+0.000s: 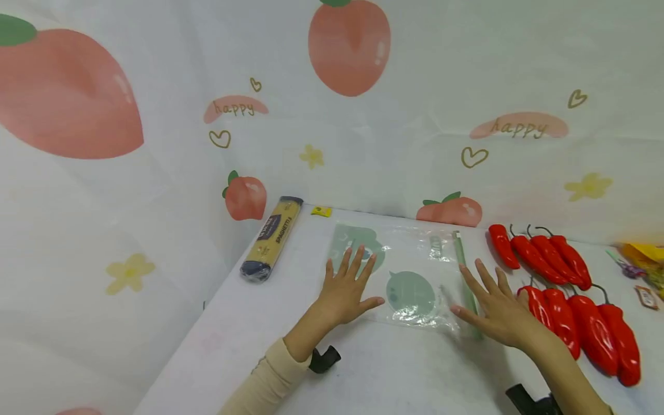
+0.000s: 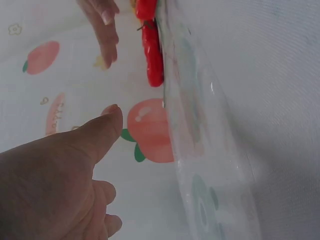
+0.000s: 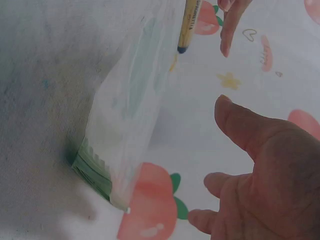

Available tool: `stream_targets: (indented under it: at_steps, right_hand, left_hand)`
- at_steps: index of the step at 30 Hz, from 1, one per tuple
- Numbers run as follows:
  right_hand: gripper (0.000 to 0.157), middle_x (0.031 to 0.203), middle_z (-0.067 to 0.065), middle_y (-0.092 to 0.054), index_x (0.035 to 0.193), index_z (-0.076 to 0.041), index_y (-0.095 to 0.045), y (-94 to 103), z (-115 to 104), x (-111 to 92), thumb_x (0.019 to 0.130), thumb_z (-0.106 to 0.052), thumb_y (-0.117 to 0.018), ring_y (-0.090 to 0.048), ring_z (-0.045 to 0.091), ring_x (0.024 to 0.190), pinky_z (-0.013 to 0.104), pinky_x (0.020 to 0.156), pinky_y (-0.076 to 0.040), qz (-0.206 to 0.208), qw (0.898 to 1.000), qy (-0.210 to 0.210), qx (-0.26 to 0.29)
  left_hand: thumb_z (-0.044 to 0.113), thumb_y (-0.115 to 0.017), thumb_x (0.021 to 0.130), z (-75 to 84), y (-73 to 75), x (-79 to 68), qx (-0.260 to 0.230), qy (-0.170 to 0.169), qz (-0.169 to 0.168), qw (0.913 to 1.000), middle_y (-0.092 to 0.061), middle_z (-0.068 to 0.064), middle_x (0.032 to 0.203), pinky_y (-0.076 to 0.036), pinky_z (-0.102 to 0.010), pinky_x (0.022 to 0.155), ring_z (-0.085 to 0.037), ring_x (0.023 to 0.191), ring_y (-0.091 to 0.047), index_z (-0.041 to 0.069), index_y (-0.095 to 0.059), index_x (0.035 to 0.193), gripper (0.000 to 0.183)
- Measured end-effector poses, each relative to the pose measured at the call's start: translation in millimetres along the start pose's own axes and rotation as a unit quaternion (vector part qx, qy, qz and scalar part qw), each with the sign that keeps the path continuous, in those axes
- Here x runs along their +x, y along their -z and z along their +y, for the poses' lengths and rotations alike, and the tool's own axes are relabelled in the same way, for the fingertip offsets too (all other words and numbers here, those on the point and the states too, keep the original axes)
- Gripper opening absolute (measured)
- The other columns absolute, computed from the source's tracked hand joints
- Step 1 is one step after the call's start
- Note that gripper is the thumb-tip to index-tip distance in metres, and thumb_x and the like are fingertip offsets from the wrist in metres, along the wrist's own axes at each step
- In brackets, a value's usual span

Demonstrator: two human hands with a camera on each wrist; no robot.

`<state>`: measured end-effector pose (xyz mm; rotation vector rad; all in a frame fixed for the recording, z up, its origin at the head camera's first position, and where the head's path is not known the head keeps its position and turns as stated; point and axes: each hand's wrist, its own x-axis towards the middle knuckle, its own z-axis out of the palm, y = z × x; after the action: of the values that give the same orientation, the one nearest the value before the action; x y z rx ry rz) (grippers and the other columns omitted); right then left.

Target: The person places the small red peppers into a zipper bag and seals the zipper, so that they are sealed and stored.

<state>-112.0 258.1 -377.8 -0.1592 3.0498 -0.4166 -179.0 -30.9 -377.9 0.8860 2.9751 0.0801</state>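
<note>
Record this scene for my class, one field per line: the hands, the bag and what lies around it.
Clear bag: lying on the white table, green prints, green strip at right edge
Left hand: raised above the bag, fingers spread
Right hand: raised over the bag's right side, fingers spread
Spaghetti pack: left of the bag
Yellow packet: by the pack's far end
Red peppers: two rows, right of the bag

A beige left sleeve [image 1: 272, 374]; black wrist pieces [image 1: 325, 360], perhaps camera mounts.
</note>
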Motion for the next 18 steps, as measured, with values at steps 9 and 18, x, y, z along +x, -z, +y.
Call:
stream_targets:
  at_steps: [9, 18]
  right_hand:
    - [0.09, 0.152, 0.024, -0.008, 0.148, -0.014, -0.013, 5.8, 8.2, -3.6, 0.08, -0.047, -0.061, -0.006, 0.052, 0.135, 0.081, 0.089, -0.009, 0.034, 0.999, 0.011, -0.003]
    - [0.088, 0.153, 0.021, -0.006, 0.148, -0.019, -0.009, 13.7, 25.7, -6.1, 0.082, -0.043, -0.062, -0.005, 0.049, 0.137, 0.077, 0.096, -0.01, 0.052, 0.999, 0.015, -0.004]
  left_hand:
    - [0.063, -0.037, 0.088, 8.6, -2.0, 6.4, 0.001, -0.014, -0.009, 0.9999, 0.003, -0.01, 0.156, -0.014, -0.063, 0.109, -0.033, 0.143, -0.001, 0.02, -0.005, 0.149, 0.081]
    - [0.059, -0.039, 0.089, 56.6, -0.4, 43.5, 0.013, -0.068, -0.021, 0.9974, -0.035, -0.01, 0.147, -0.035, -0.052, 0.103, -0.031, 0.132, -0.038, 0.022, -0.02, 0.147, 0.071]
